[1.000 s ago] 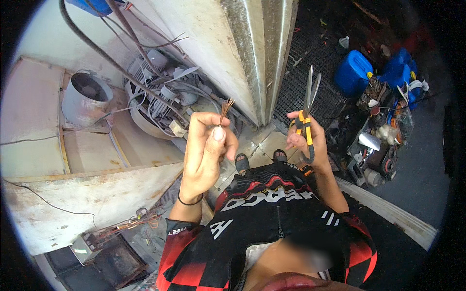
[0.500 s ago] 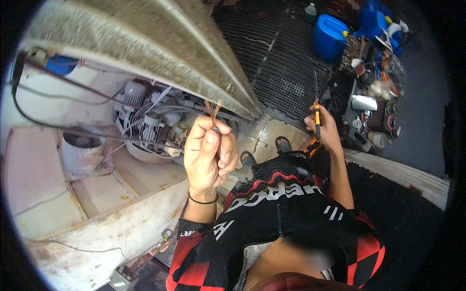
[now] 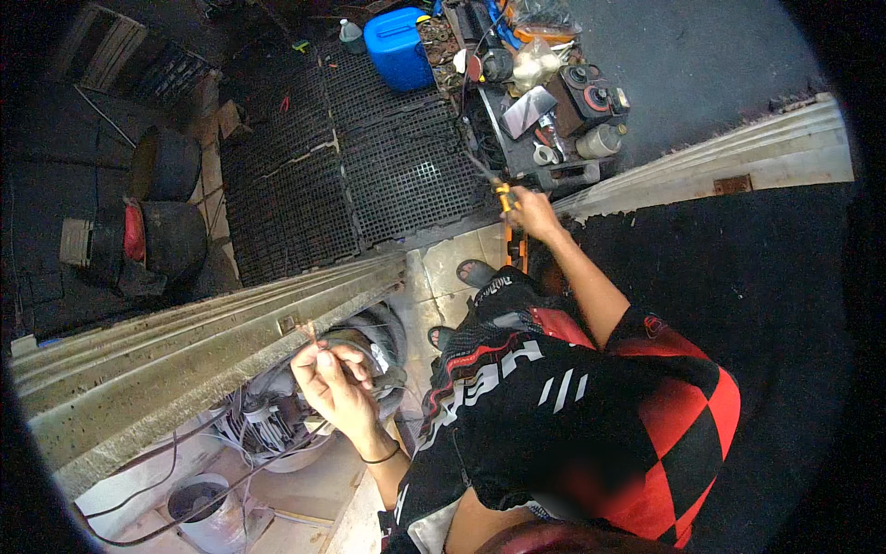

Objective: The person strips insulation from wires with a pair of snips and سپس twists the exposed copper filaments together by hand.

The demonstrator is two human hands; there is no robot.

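Observation:
My left hand (image 3: pixel 340 386) is closed in a pinch on a stripped copper wire (image 3: pixel 308 332), its fine bare strands fanned out above the fingertips. It is held up in front of a long ridged metal beam (image 3: pixel 203 365). My right hand (image 3: pixel 532 214) grips a yellow-and-black handled tool (image 3: pixel 504 194) with a long thin metal blade pointing up and left; its exact kind is hard to tell. That blade is near the cluttered bench, apart from the wire. An orange-and-black object (image 3: pixel 515 247) shows just below my right hand.
Beneath the beam are an electric motor (image 3: pixel 263 425) and a white bucket (image 3: pixel 205 512). Black grid mats (image 3: pixel 397 189) cover the floor ahead. A blue jug (image 3: pixel 399 48) stands beside a bench crowded with tools, a silvery flat object (image 3: pixel 529 113) and a bottle (image 3: pixel 600 140).
The view has turned toward the right, bringing the bench nearer the middle. My left hand still pinches the wire, lower in view; my right hand, with the tool, appears closer to the bench.

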